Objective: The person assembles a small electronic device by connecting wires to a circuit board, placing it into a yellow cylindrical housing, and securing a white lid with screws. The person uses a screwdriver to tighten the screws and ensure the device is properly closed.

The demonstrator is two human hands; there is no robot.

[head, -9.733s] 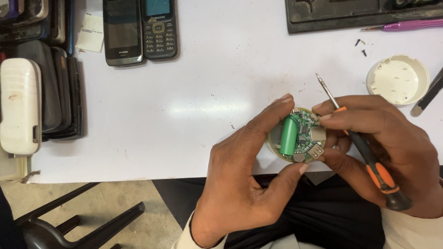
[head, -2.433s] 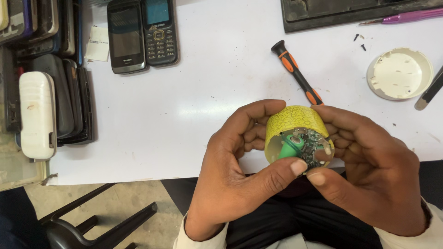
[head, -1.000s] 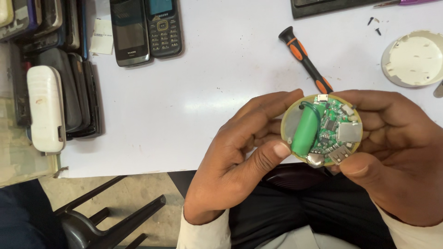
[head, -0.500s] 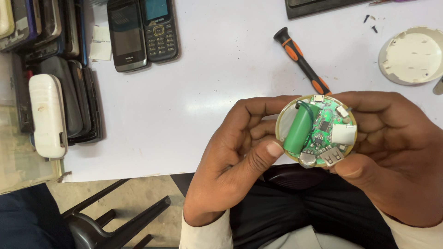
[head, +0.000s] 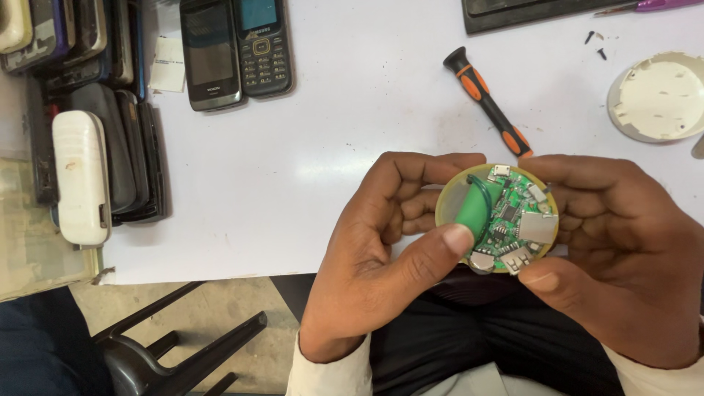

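Green circuitry is facing up in the round yellow gadget [head: 497, 218], which both hands are cradling just over the near table edge, above the person's lap. A green cylindrical battery [head: 478, 205] is lying across its ten o'clock side, with small metal ports along the five o'clock rim. The left hand [head: 381, 249] is curling its fingers behind the shell while its thumb is pressing on the board's edge at eight o'clock; the right hand [head: 623, 257] is pinching the opposite rim, thumb at five o'clock, fingers wrapped over the top. The step in hand looks like inspecting the opened board, turned flat toward the eyes. Any next move on the board would seem to call for one hand freeing itself to fetch a tool. An orange-and-black screwdriver [head: 488, 103] is lying at twelve o'clock on the white table [head: 330, 147], a white round cover [head: 660, 95] at two o'clock, and two dark phones [head: 235, 48] far off at ten o'clock.
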